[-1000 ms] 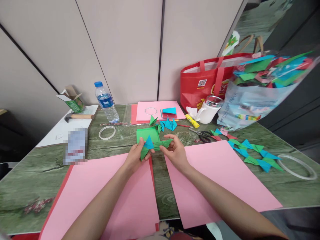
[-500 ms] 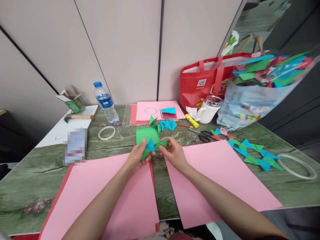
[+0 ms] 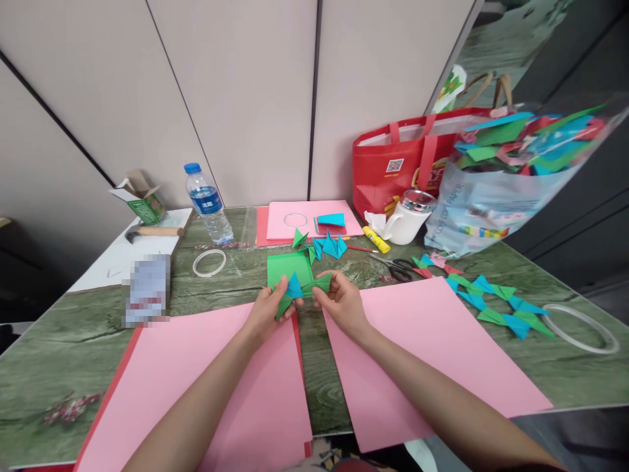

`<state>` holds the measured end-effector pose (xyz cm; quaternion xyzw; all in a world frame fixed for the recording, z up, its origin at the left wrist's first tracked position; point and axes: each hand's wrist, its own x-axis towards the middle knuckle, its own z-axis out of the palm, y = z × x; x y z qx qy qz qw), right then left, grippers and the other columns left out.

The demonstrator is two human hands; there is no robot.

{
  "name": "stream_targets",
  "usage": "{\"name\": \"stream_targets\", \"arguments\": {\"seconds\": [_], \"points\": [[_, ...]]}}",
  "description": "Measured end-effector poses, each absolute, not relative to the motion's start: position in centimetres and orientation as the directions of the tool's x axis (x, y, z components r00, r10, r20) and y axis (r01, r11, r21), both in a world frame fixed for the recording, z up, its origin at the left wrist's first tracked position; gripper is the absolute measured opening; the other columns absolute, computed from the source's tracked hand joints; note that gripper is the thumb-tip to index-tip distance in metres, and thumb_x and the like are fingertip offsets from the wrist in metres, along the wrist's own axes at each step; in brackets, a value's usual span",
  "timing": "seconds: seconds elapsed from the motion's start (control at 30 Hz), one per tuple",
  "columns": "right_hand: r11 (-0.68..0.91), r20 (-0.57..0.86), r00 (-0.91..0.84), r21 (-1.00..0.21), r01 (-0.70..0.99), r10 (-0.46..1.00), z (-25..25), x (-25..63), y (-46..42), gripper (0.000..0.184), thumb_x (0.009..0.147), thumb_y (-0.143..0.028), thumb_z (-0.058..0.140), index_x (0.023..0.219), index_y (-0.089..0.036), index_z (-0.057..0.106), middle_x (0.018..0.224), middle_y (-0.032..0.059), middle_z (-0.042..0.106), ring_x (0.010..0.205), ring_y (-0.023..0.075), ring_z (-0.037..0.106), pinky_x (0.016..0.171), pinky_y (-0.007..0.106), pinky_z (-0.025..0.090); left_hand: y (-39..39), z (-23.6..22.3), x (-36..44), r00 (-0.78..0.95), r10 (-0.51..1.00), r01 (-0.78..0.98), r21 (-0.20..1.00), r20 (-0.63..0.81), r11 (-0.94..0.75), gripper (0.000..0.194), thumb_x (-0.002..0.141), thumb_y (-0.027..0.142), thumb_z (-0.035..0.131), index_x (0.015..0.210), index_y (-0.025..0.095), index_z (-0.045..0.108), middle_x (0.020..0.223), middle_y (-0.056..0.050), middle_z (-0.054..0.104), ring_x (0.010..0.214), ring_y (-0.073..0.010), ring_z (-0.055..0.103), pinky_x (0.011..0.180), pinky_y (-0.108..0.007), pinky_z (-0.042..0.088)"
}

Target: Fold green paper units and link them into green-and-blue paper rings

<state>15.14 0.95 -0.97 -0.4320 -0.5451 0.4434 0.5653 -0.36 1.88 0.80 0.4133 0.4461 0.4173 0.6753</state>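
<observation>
My left hand [image 3: 268, 309] is closed around a joined blue-and-green folded paper piece [image 3: 294, 286], its blue point facing up. My right hand [image 3: 343, 300] pinches a green folded paper piece [image 3: 322, 283] between thumb and fingers. The two pieces meet or overlap between my hands; whether they are joined I cannot tell. Just beyond my fingers lies a stack of green paper squares [image 3: 287, 267]. Farther back sit several blue folded pieces [image 3: 330, 246] and a small green folded one [image 3: 299, 238].
Large pink sheets [image 3: 211, 387] lie under my left forearm, another pink sheet [image 3: 422, 354] under my right. Scissors [image 3: 399, 269], a glue stick [image 3: 377, 239], a white mug [image 3: 409, 219] and a blue-green paper ring [image 3: 501, 303] are rightward. A water bottle [image 3: 209, 204] and hammer [image 3: 154, 231] stand left.
The green piece in my right hand has shifted slightly to the right. Both hands keep their grip, and the camera view has moved a little.
</observation>
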Motion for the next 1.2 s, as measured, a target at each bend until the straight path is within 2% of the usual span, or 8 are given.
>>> {"name": "stream_targets", "arguments": {"seconds": [0.2,0.53,0.9,1.2], "points": [[0.277,0.278,0.020,-0.960,0.035,0.960,-1.08,15.20,0.95,0.021,0.073,-0.026,0.060,0.091,-0.021,0.049,0.072,-0.0019,0.057,0.052,0.0111,0.057,0.049,0.025,0.051,1.92,0.66,-0.32,0.257,0.931,-0.189,0.931,-0.260,0.312,0.043,0.075,0.053,0.051,0.063,0.012,0.053,0.058,-0.004,0.063,0.034,-0.0041,0.037,0.036,-0.019,0.021],[0.359,0.372,0.049,-0.918,0.165,0.927,-1.17,15.29,0.93,0.018,0.073,-0.024,0.058,0.090,-0.020,0.053,0.074,0.0008,0.059,0.064,0.0134,0.057,0.055,0.025,0.050,1.85,0.58,-0.26,0.270,0.927,-0.187,0.930,-0.259,0.315,0.041,0.076,0.052,0.051,0.065,0.013,0.054,0.060,-0.005,0.064,0.034,-0.0040,0.037,0.035,-0.019,0.020],[0.268,0.266,0.048,-0.963,-0.041,0.963,-0.71,15.14,0.92,0.019,0.074,-0.028,0.059,0.089,-0.021,0.049,0.070,-0.0020,0.055,0.052,0.0117,0.056,0.050,0.026,0.051,1.79,0.83,-0.38,0.266,0.931,-0.203,0.930,-0.249,0.307,0.042,0.076,0.053,0.050,0.065,0.012,0.055,0.056,-0.004,0.061,0.034,-0.0040,0.037,0.035,-0.020,0.020],[0.264,0.263,0.026,-0.960,-0.094,0.964,-0.32,15.08,0.62,0.020,0.075,-0.030,0.060,0.088,-0.021,0.048,0.065,-0.0037,0.055,0.052,0.0111,0.056,0.051,0.026,0.050,1.86,0.85,-0.51,0.281,0.937,-0.241,0.929,-0.210,0.281,0.042,0.079,0.050,0.049,0.062,0.011,0.055,0.056,-0.004,0.062,0.034,-0.0038,0.037,0.038,-0.020,0.024]]}}
